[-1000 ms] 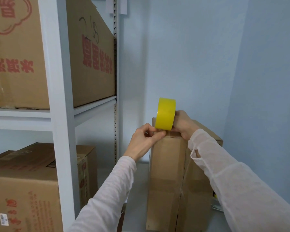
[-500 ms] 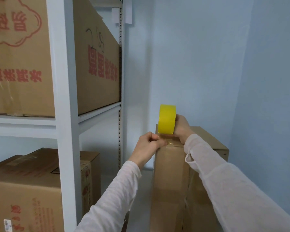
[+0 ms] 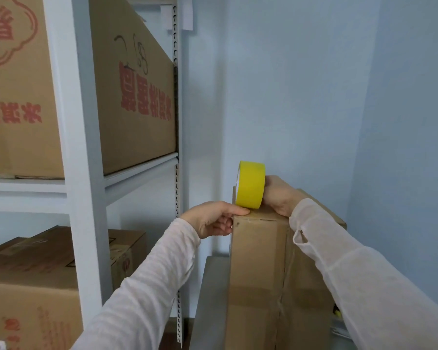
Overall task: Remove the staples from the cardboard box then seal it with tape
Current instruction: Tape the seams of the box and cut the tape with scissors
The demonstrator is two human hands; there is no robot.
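Note:
A tall brown cardboard box (image 3: 258, 261) stands upright in front of me, with a seam running down its near face. On its top edge stands a yellow tape roll (image 3: 250, 184), gripped from the right by my right hand (image 3: 280, 195). My left hand (image 3: 214, 218) is at the box's top left corner, thumb pressing on the top edge just under the roll, fingers curled against the left side. Whether tape is stuck under the thumb is hard to tell. A thin dark mark shows near the top edge of the near face.
A white metal shelf rack (image 3: 86, 173) stands at the left, holding large printed cardboard boxes (image 3: 134, 97) above and more boxes (image 3: 31, 286) below. Light blue walls (image 3: 314, 97) close in behind and to the right. A grey surface (image 3: 210, 299) lies left of the tall box.
My left hand has slid from in front of the roll to the box's top left corner, thumb now flat on the edge. The roll sits slightly farther back on the top.

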